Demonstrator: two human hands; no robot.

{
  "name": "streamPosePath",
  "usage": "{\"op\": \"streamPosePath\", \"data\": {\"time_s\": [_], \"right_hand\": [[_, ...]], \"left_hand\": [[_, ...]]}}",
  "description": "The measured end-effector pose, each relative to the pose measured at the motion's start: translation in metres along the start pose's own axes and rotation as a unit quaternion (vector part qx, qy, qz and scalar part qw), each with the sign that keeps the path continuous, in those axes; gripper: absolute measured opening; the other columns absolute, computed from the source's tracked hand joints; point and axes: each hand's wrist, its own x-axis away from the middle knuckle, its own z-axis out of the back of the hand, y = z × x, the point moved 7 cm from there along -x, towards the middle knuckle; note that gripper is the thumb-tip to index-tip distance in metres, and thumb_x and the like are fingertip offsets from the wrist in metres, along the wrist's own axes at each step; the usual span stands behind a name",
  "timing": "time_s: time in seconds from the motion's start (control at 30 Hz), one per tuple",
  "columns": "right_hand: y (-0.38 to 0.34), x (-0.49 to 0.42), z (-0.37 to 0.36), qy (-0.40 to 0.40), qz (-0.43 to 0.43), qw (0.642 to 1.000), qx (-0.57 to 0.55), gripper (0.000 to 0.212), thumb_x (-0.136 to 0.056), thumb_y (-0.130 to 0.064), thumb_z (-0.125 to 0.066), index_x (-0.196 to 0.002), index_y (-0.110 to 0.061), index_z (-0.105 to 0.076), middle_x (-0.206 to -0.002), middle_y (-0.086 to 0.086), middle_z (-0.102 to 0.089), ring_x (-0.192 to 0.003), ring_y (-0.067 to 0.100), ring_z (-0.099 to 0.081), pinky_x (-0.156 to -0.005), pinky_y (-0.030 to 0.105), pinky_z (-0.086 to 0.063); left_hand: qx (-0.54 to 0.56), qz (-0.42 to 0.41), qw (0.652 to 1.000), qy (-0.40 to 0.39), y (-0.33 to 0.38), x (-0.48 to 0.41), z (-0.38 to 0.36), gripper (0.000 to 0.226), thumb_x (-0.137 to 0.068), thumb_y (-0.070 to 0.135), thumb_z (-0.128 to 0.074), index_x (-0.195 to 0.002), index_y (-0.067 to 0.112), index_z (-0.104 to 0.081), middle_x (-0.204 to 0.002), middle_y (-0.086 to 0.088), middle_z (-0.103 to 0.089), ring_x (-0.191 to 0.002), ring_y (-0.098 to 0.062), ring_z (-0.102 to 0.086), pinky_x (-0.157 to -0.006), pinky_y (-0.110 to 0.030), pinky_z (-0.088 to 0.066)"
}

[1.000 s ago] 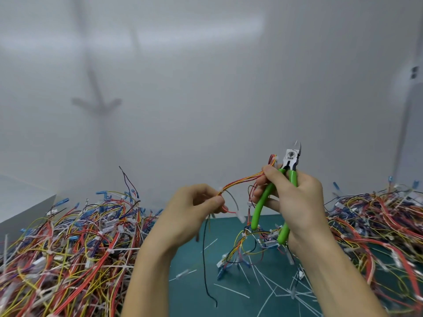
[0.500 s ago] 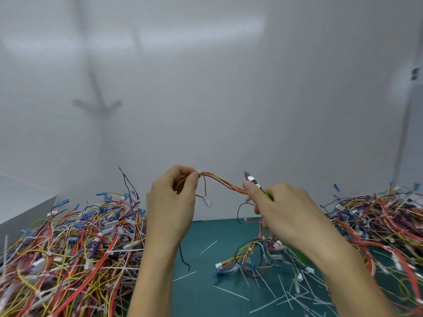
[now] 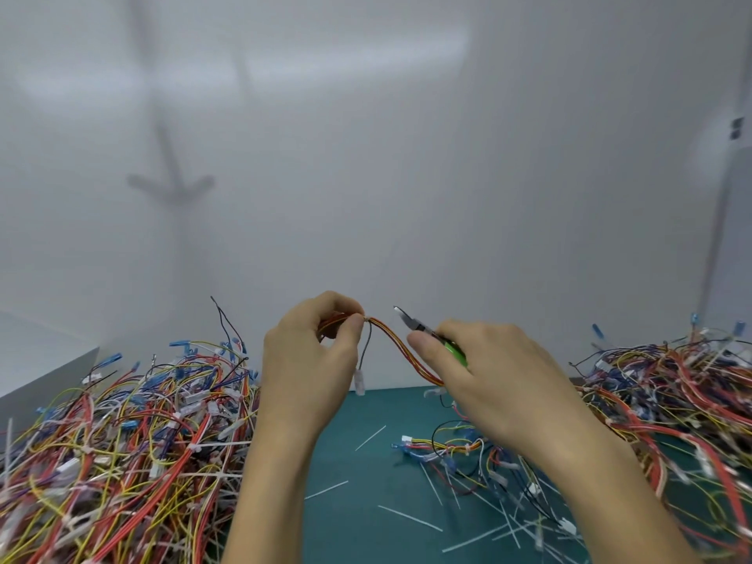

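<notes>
White wall (image 3: 407, 156) fills the far half of the view, and below it a teal mat (image 3: 366, 523) covers the work surface. Both hands are raised above the mat, near the middle.

The left hand (image 3: 309, 360) has its fingers curled, and thumb and forefinger pinch one end of a thin wire bundle (image 3: 396, 343) of orange, red and yellow strands. The pinch sits at the fingertips, where a pale tie wraps the strands. From there the bundle sags down and to the right, passes under the right thumb, and goes out of sight beneath the right hand (image 3: 488, 372). Whether the right fingers also hold the bundle cannot be told.

The right hand's fingers are curled round a pair of cutters (image 3: 427, 329) with green handles. The metal blades stick out to the left past the thumb, just above the bundle and close to the left fingertips, not touching either. How far the blades are parted cannot be told.

A grey wire hangs from the pinch point and ends in a white connector (image 3: 359, 380).

Tangled heaps of coloured wires lie on both sides: a left pile (image 3: 122, 441) and a right pile (image 3: 671, 392). Between them on the mat lie a small loose harness (image 3: 447, 443) and scattered white tie offcuts (image 3: 409, 518).
</notes>
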Motion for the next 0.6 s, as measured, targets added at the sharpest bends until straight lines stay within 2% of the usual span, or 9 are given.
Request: {"op": "streamPosePath", "data": {"time_s": [0.17, 0.37, 0.6], "right_hand": [[-0.001, -0.001, -0.004, 0.006, 0.019, 1.000, 0.006, 0.063, -0.085, -0.075, -0.017, -0.076, -0.022, -0.050, -0.067, -0.005, -0.055, -0.071, 0.019, -0.054, -0.055, 0.032, -0.035], [-0.001, -0.001, -0.001, 0.023, 0.030, 0.999, 0.009, 0.063, -0.085, -0.076, -0.018, -0.080, -0.024, -0.052, -0.067, -0.004, -0.056, -0.072, 0.019, -0.055, -0.056, 0.031, -0.037], [-0.001, -0.001, 0.002, 0.031, 0.029, 0.999, 0.019, 0.065, -0.081, -0.079, -0.016, -0.084, -0.027, -0.055, -0.069, -0.003, -0.058, -0.075, 0.023, -0.057, -0.059, 0.031, -0.039]], "left_hand": [[0.011, -0.037, 0.999, -0.031, 0.016, 0.003, -0.001, 0.015, -0.086, 0.012, -0.067, -0.078, 0.024, -0.071, -0.079, 0.010, -0.069, -0.081, -0.002, -0.062, -0.071, -0.009, -0.043], [0.011, -0.057, 0.997, -0.050, 0.025, 0.004, -0.003, 0.016, -0.087, 0.009, -0.067, -0.079, 0.022, -0.072, -0.080, 0.007, -0.069, -0.083, -0.003, -0.062, -0.072, -0.006, -0.041], [0.014, -0.065, 0.996, -0.058, 0.026, 0.005, -0.002, 0.017, -0.087, 0.009, -0.067, -0.079, 0.024, -0.071, -0.082, 0.007, -0.070, -0.086, -0.004, -0.063, -0.077, -0.011, -0.045]]}}
